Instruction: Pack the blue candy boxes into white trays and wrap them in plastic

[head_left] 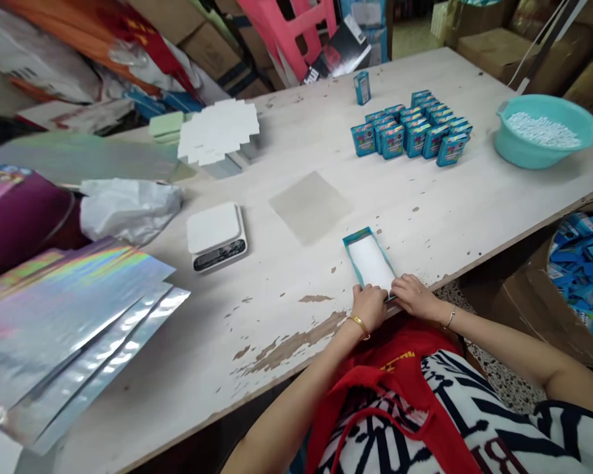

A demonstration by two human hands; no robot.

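Note:
A shallow open box (pixel 370 260) with teal walls and a white inside lies on the table near its front edge. My left hand (pixel 369 306) is closed at the box's near left corner, fingers bent over the wall. At the near right corner, my right hand (pixel 411 295) grips the same end with curled fingers. Both thumbs are mostly hidden. Farther back stand rows of small blue printed packets (pixel 406 137), and one blue packet (pixel 362 88) stands apart behind them.
A white scale (pixel 217 234) sits left of a square translucent sheet (pixel 310 205). Stacked white card (pixel 220 130) is behind it. Shiny silver bags (pixel 74 329) cover the left side. A turquoise basin (pixel 548 155) of white pieces stands far right, above a carton (pixel 528 303) of blue packets.

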